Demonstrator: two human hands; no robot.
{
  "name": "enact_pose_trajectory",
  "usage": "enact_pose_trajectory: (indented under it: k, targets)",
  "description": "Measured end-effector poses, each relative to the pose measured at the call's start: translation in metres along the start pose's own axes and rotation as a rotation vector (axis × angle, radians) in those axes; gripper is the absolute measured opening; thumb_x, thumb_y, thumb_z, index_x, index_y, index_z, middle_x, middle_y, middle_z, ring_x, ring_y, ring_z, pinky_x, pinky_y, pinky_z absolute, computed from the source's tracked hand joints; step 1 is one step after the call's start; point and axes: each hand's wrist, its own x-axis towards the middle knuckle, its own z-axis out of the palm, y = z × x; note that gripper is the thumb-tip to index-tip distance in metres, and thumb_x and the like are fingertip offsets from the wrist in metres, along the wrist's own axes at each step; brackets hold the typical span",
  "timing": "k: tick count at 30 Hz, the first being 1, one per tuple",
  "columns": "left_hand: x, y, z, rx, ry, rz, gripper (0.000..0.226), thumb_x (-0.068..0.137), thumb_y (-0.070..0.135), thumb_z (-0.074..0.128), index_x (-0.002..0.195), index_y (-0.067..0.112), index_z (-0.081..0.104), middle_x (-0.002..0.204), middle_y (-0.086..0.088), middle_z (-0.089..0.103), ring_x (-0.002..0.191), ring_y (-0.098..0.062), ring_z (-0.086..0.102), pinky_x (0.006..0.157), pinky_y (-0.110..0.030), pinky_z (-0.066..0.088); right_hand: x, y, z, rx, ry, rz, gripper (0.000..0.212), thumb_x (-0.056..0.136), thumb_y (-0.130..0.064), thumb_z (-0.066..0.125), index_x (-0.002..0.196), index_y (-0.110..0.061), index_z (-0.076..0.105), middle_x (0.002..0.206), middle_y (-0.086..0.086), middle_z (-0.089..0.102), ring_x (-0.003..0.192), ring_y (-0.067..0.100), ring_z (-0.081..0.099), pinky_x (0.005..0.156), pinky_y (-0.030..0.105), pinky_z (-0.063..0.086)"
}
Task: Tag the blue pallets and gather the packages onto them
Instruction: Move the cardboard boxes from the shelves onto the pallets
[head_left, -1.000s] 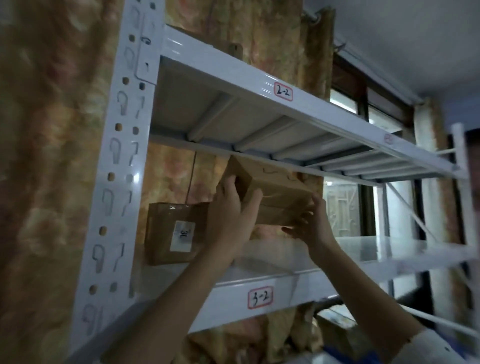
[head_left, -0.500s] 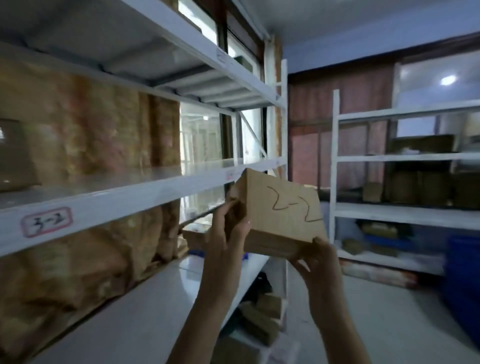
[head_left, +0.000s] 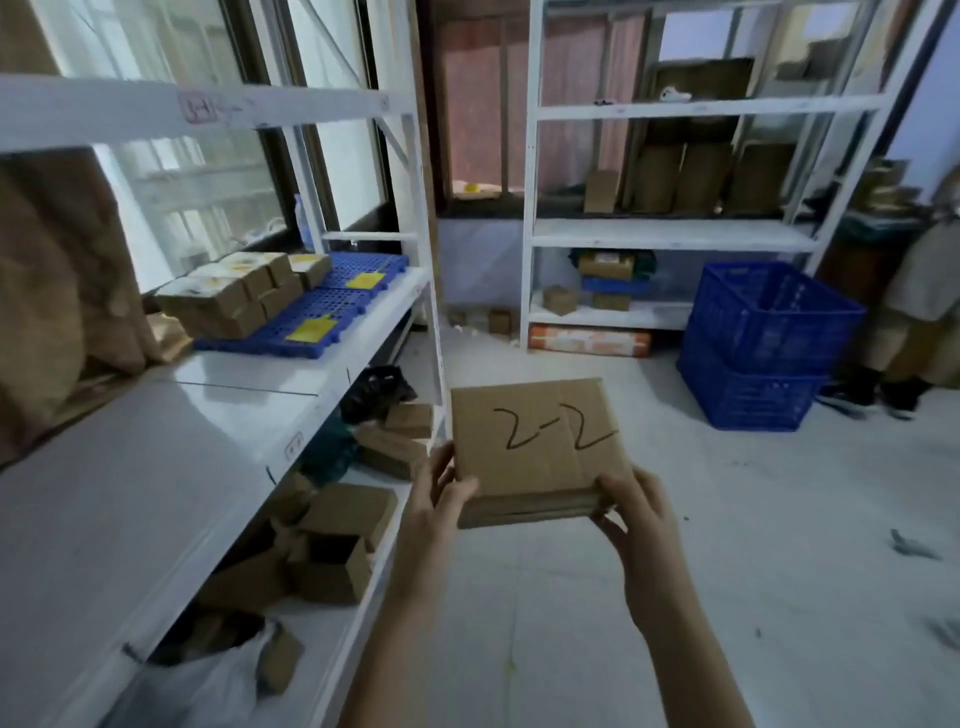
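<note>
Fingers (head_left: 613, 488) of both hands grip "2-2" package (head_left: 535, 441).

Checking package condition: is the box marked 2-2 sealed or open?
Shut. The box has its top flaps lying flat and closed, held between left hand and right hand.
</note>
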Motion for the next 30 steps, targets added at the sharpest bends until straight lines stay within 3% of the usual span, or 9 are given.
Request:
enact_pose_trajectory:
  k: [3, 5, 7, 10, 14, 18, 21, 25, 30]
  targets:
    - [0.004, -0.012, 0.014, 0.013, -0.046, -0.048, 0.032, 0.095, 0.012, 0.048, 0.121, 0.032, 0.049, 0.109, 0.016, 0.061, 0.096, 0.008, 0.053, 0.069, -0.002, 0.043, 0.009, 0.005, -0.017, -0.034, 0.041, 0.018, 0.024, 0.092, -0.013, 0.056, 0.115, -0.006, 0.054, 0.097, 0.001, 0.059, 0.088, 0.012, 0.058, 0.081, 0.029, 0.049]
    - [0.012, -0.016, 0.021, 0.027, -0.061, -0.068, 0.03, 0.096, 0.013, 0.047, 0.118, 0.033, 0.048, 0.102, 0.021, 0.057, 0.085, 0.014, 0.048, 0.06, 0.005, 0.039, 0.018, 0.011, -0.023, -0.042, 0.058, 0.035, 0.024, 0.093, -0.013, 0.055, 0.116, -0.005, 0.053, 0.096, 0.0, 0.058, 0.087, 0.012, 0.058, 0.084, 0.032, 0.049]
    - [0.028, -0.021, 0.027, 0.033, -0.088, -0.072, 0.031, 0.096, 0.013, 0.046, 0.12, 0.034, 0.047, 0.109, 0.016, 0.059, 0.088, 0.014, 0.049, 0.061, 0.004, 0.04, 0.03, 0.016, -0.025, -0.05, 0.071, 0.058, 0.028, 0.091, -0.015, 0.059, 0.117, -0.004, 0.053, 0.095, 0.001, 0.056, 0.087, 0.014, 0.057, 0.087, 0.036, 0.049]
    - [0.064, -0.032, 0.032, 0.023, -0.107, -0.084, 0.034, 0.096, 0.014, 0.046, 0.125, 0.032, 0.047, 0.111, 0.016, 0.061, 0.097, 0.009, 0.054, 0.068, -0.004, 0.044, 0.056, 0.022, -0.02, -0.072, 0.088, 0.076, 0.031, 0.089, -0.017, 0.062, 0.117, -0.005, 0.053, 0.099, 0.002, 0.057, 0.09, 0.016, 0.057, 0.09, 0.04, 0.05]
    - [0.12, -0.039, 0.037, 0.009, -0.114, -0.078, 0.035, 0.096, 0.015, 0.046, 0.128, 0.028, 0.047, 0.112, 0.011, 0.061, 0.101, 0.003, 0.054, 0.07, -0.005, 0.044, 0.105, 0.026, -0.002, -0.114, 0.098, 0.073, 0.023, 0.093, -0.014, 0.056, 0.115, -0.009, 0.052, 0.103, 0.003, 0.057, 0.092, 0.015, 0.058, 0.088, 0.036, 0.051]
    - [0.186, -0.035, 0.038, -0.023, -0.075, -0.058, 0.04, 0.095, 0.013, 0.047, 0.135, 0.015, 0.05, 0.121, -0.003, 0.062, 0.116, -0.019, 0.055, 0.091, -0.022, 0.044, 0.159, 0.023, 0.021, -0.147, 0.086, 0.076, 0.023, 0.094, -0.016, 0.054, 0.115, -0.008, 0.052, 0.106, 0.005, 0.057, 0.096, 0.016, 0.058, 0.086, 0.033, 0.052]
    - [0.231, -0.029, 0.042, -0.007, -0.095, -0.033, 0.042, 0.096, 0.015, 0.046, 0.138, 0.013, 0.047, 0.126, -0.007, 0.06, 0.114, -0.018, 0.054, 0.078, -0.012, 0.043, 0.197, 0.019, 0.035, -0.157, 0.078, 0.073, 0.014, 0.096, -0.018, 0.05, 0.109, -0.014, 0.054, 0.107, 0.006, 0.058, 0.099, 0.017, 0.057, 0.086, 0.03, 0.05]
    - [0.278, -0.03, 0.048, -0.028, -0.123, -0.055, 0.044, 0.096, 0.014, 0.046, 0.14, 0.013, 0.044, 0.128, -0.008, 0.058, 0.118, -0.02, 0.053, 0.081, -0.014, 0.044, 0.24, 0.02, 0.051, -0.165, 0.117, 0.085, 0.009, 0.098, -0.021, 0.046, 0.101, -0.025, 0.054, 0.112, 0.002, 0.058, 0.108, 0.018, 0.056, 0.097, 0.035, 0.045]
    - [0.322, -0.037, 0.057, -0.057, -0.115, -0.097, 0.041, 0.096, 0.016, 0.046, 0.137, 0.017, 0.048, 0.12, 0.0, 0.062, 0.109, -0.009, 0.056, 0.076, -0.013, 0.041, 0.291, 0.026, 0.059, -0.205, 0.158, 0.132, 0.017, 0.099, -0.024, 0.043, 0.112, -0.021, 0.054, 0.117, 0.0, 0.058, 0.115, 0.017, 0.052, 0.107, 0.038, 0.038]
